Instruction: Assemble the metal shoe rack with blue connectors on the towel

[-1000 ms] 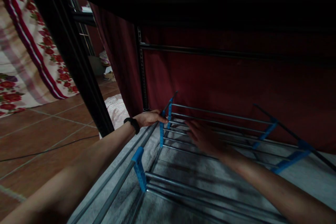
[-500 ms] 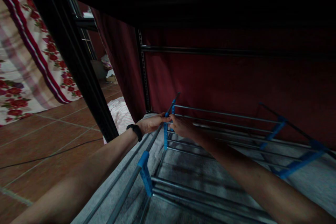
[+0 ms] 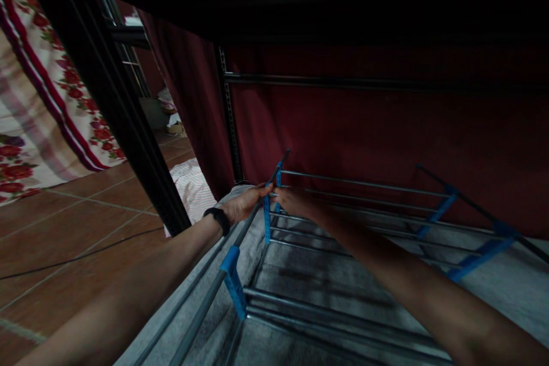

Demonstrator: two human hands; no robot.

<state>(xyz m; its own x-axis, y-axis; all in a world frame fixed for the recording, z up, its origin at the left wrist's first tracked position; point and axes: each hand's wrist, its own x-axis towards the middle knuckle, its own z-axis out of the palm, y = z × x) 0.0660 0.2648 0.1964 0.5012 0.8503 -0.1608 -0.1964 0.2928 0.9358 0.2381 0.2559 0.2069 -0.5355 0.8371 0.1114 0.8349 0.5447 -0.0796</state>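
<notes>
A rack of grey metal rods (image 3: 338,318) and blue plastic brackets (image 3: 234,280) lies across grey cloth. Far along its left pole (image 3: 201,309), my left hand (image 3: 246,204), with a black band at the wrist, closes around the top of the middle blue bracket (image 3: 267,220). Close beside it, my right hand (image 3: 292,201) is closed at the end of a thin metal rod, where the rod meets that bracket. The fingertips of the right hand are partly hidden. Further back, another blue bracket (image 3: 278,171) sits on the same pole.
Low overhead is a dark frame, with a slanted black post (image 3: 115,103) to the left. A dark red curtain (image 3: 184,103) and red wall (image 3: 364,131) stand behind. The rack's right-hand pole (image 3: 476,206) carries more blue brackets. A cable (image 3: 86,251) crosses the tiled floor (image 3: 55,229).
My left hand's fingers, stretched across the bracket before, are now curled around it with the thumb on top. My right hand stays at the rod end. The view has shifted slightly.
</notes>
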